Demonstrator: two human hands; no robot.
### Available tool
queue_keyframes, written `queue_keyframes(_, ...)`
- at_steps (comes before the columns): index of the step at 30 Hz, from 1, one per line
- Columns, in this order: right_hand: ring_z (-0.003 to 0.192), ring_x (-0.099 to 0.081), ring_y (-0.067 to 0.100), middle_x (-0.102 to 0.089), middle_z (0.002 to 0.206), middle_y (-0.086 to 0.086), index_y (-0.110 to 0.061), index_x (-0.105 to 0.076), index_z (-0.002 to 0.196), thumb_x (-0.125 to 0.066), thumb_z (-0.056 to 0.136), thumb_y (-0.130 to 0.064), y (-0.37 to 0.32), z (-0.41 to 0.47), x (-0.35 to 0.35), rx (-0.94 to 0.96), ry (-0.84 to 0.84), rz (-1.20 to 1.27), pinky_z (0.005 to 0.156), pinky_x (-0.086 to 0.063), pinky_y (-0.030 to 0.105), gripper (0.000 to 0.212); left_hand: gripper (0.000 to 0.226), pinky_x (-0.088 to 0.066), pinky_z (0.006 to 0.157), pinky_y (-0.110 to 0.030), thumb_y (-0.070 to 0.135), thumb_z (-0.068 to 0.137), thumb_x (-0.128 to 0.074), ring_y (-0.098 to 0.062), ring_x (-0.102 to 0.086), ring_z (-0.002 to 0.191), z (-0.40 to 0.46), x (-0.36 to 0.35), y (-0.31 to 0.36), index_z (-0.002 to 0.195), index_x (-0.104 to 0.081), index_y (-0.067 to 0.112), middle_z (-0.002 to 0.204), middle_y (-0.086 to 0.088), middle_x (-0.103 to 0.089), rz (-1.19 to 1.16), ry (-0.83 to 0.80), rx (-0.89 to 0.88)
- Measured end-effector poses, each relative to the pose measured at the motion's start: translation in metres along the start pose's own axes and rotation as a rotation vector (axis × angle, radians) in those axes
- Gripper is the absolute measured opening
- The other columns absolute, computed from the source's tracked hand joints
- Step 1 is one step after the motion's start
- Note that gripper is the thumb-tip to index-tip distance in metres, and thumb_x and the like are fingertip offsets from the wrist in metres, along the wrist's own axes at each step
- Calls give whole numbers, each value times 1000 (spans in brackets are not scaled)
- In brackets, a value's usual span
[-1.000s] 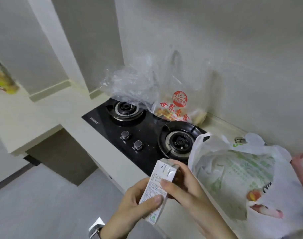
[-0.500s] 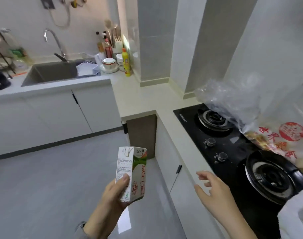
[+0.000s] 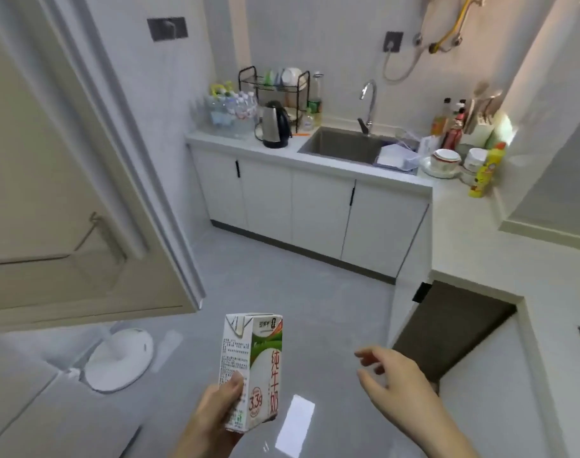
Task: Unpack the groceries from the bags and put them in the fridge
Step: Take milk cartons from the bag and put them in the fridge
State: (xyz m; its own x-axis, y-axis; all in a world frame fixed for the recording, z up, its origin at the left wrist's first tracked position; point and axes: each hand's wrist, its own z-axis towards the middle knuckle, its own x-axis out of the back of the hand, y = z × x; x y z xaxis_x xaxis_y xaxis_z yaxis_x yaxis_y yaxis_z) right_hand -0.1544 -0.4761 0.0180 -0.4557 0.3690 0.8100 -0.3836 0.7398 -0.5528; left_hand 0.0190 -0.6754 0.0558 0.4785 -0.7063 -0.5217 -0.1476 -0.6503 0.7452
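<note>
A small white and green milk carton [image 3: 254, 365] with red characters stands upright in my left hand [image 3: 212, 414], low in the middle of the view; my thumb lies on its printed side and my fingers curl round its base. To the right of the carton my right hand [image 3: 397, 381] floats above the floor with loosely curled fingers and holds nothing. The grocery bags and the fridge are out of view.
An open beige door [image 3: 67, 193] fills the left. A white round robot vacuum [image 3: 120, 358] sits on the grey floor below it. At the back, white cabinets [image 3: 315, 209] carry a sink [image 3: 344, 145], a kettle [image 3: 273, 127], a dish rack and bottles. The counter [image 3: 480, 233] runs along the right.
My view has swung left from the stove and bags to the sink wall and the door. My right hand let go of the carton, which my left hand alone carries.
</note>
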Motion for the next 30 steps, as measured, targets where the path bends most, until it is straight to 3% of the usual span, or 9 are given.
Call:
queue_keyframes(5,99,-50,-2,-54,109,-23,-42,-46,124,-53,92,-43,-74,47,-15,309,-155,-71,81,-42,16,33,115,-57,52,-42,40,3,-95,-34,-71,68,-38,29,-2,107,-63,3,88,-25,-71,-142,329,-181)
queue_keyframes(11,100,-51,2,-55,116,-18,-38,-42,130,-51,93,-44,-158,60,-41,666,-297,-138,84,-44,19,39,89,-58,51,-42,42,18,-95,-32,-70,68,-91,49,-6,96,-71,8,83,-19,-73,-404,655,-463)
queue_keyframes(13,104,-52,2,-56,119,-17,-37,-43,130,-51,94,-44,-187,56,-55,779,-354,-170,85,-45,19,37,56,-59,54,-43,38,55,-80,-33,-67,76,-112,58,-8,102,-70,8,83,-17,-73,-457,749,-562)
queue_keyframes(15,109,-52,4,-57,120,-17,-35,-45,131,-50,94,-43,-212,53,-65,884,-369,-200,87,-47,22,38,43,-60,56,-41,31,70,-59,-31,-67,79,-128,69,-8,108,-65,11,87,-16,-73,-512,809,-632)
queue_keyframes(18,110,-53,6,-58,120,-15,-33,-48,130,-51,94,-39,-265,41,-88,1044,-416,-209,85,-47,23,37,39,-60,60,-38,35,67,-72,-26,-69,80,-160,88,1,101,-72,16,98,-15,-72,-498,902,-762)
queue_keyframes(21,107,-56,6,-60,119,-14,-31,-52,128,-52,94,-36,-327,25,-116,1177,-471,-185,83,-47,23,35,33,-60,65,-36,32,72,-65,-27,-65,89,-189,112,25,99,-72,15,107,-17,-70,-428,1023,-820)
queue_keyframes(25,94,-58,3,-61,108,-17,-32,-56,123,-52,93,-40,-420,0,-154,1268,-555,-25,81,-51,24,32,71,-58,77,-39,48,50,-87,-24,-67,91,-221,150,69,110,-68,14,107,-13,-72,-265,1120,-836)
queue_keyframes(28,84,-59,-1,-61,102,-16,-32,-54,123,-47,94,-50,-487,-24,-168,1227,-691,240,74,-48,13,36,54,-53,91,-43,44,60,-78,-21,-68,97,-242,182,102,107,-72,18,108,-7,-72,-140,1140,-850)
queue_keyframes(30,87,-62,0,-62,106,-15,-35,-47,130,-43,87,-65,-525,-35,-178,1230,-784,336,79,-49,20,52,52,-49,95,-45,48,58,-77,-21,-67,104,-252,204,124,105,-73,26,109,-3,-73,-62,1141,-849)
